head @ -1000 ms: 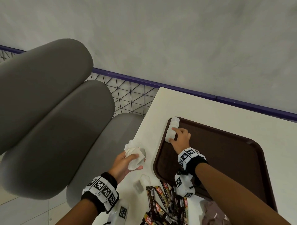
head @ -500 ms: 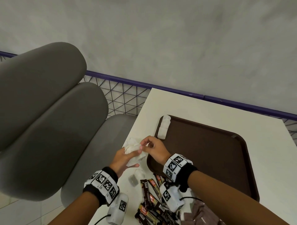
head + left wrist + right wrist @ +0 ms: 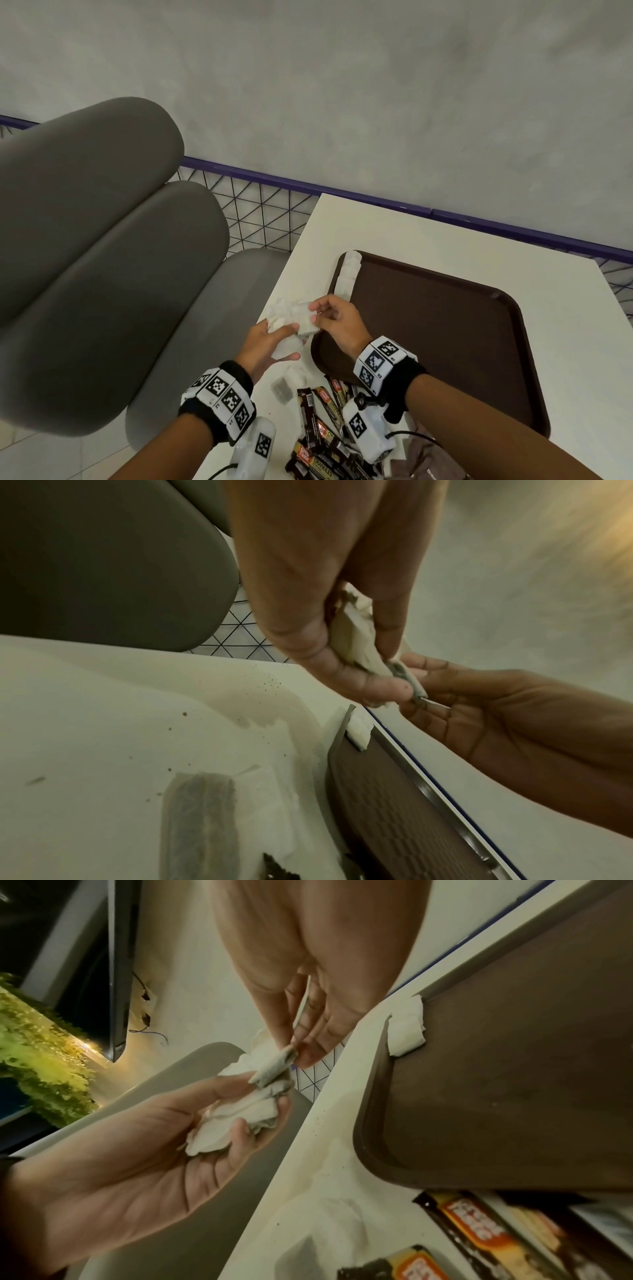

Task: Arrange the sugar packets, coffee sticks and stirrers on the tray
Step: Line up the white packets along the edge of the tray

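Left of the tray (image 3: 445, 342), just off its near-left corner, the left hand (image 3: 263, 346) cups a loose bunch of packets (image 3: 287, 318), fingers curled lightly around them. The right hand (image 3: 337, 323) pinches one packet at the bunch's edge between thumb and fingertips. To do this well, I'd ease it out slowly so the rest stay put, then lay it on the tray's left rim, flush against the row (image 3: 347, 277) already there. Sticks (image 3: 322, 421) wait on the table just below the tray
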Motion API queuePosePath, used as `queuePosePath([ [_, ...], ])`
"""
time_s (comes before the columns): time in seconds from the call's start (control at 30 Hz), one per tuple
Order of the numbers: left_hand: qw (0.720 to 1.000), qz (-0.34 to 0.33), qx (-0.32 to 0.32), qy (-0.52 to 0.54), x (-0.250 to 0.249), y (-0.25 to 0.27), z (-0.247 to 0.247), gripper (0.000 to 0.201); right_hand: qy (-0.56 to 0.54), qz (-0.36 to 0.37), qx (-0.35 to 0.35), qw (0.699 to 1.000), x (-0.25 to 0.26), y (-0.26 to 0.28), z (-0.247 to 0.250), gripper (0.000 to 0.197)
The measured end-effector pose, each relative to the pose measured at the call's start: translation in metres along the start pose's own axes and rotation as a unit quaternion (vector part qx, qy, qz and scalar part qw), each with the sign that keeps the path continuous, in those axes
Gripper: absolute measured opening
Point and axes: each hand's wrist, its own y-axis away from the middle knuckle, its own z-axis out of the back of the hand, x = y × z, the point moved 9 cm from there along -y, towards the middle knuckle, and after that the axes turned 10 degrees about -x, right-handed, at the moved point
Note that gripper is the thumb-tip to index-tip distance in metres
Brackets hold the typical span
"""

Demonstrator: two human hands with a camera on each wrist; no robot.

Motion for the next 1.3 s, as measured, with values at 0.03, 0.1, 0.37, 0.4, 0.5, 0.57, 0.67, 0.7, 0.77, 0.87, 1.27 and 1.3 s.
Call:
queuePosePath([
  [0.03, 1.0, 0.003, 0.005, 0.002, 0.001, -0.001, 0.0, 0.022, 0.006, -0.006, -0.011, 1.0, -0.003, -0.002, 0.004, 0.022],
  [0.1, 1.0, 0.012, 0.009, 0.012, 0.003, -0.002, 0.001, 0.024, 0.016, -0.02, -0.063, 0.998, -0.009, -0.008, 0.019, 0.022],
  [0.37, 0.998, 0.043, 0.01, 0.05, 0.01, -0.01, 0.012, 0.022, 0.097, -0.067, -0.188, 0.975, -0.045, -0.04, 0.068, 0.03],
  [0.4, 0.998, 0.043, 0.007, 0.051, 0.01, -0.012, 0.014, 0.023, 0.111, -0.068, -0.19, 0.973, -0.049, -0.044, 0.069, 0.031],
  [0.5, 0.998, 0.037, -0.002, 0.043, 0.01, -0.015, 0.02, 0.024, 0.142, -0.07, -0.2, 0.967, -0.059, -0.053, 0.069, 0.031],
  [0.57, 0.999, 0.032, -0.009, 0.036, 0.01, -0.017, 0.023, 0.023, 0.15, -0.069, -0.203, 0.965, -0.062, -0.057, 0.068, 0.032],
  [0.67, 0.999, 0.028, -0.015, 0.033, 0.01, -0.019, 0.027, 0.024, 0.158, -0.065, -0.2, 0.965, -0.064, -0.061, 0.063, 0.033],
  [0.7, 0.999, 0.026, -0.018, 0.031, 0.01, -0.019, 0.028, 0.025, 0.163, -0.063, -0.196, 0.965, -0.064, -0.061, 0.061, 0.033],
  [0.77, 0.999, 0.022, -0.021, 0.027, 0.009, -0.019, 0.03, 0.026, 0.176, -0.058, -0.191, 0.964, -0.064, -0.062, 0.059, 0.032],
  [0.87, 0.999, 0.014, -0.022, 0.02, 0.008, -0.018, 0.03, 0.026, 0.202, -0.051, -0.186, 0.96, -0.067, -0.065, 0.057, 0.033],
  [1.27, 0.999, 0.009, -0.033, 0.019, 0.005, -0.017, 0.031, 0.021, 0.243, -0.06, -0.154, 0.956, -0.066, -0.065, 0.053, 0.036],
  [1.3, 0.999, 0.003, -0.035, 0.016, 0.003, -0.016, 0.031, 0.02, 0.247, -0.054, -0.155, 0.955, -0.062, -0.063, 0.054, 0.036],
])
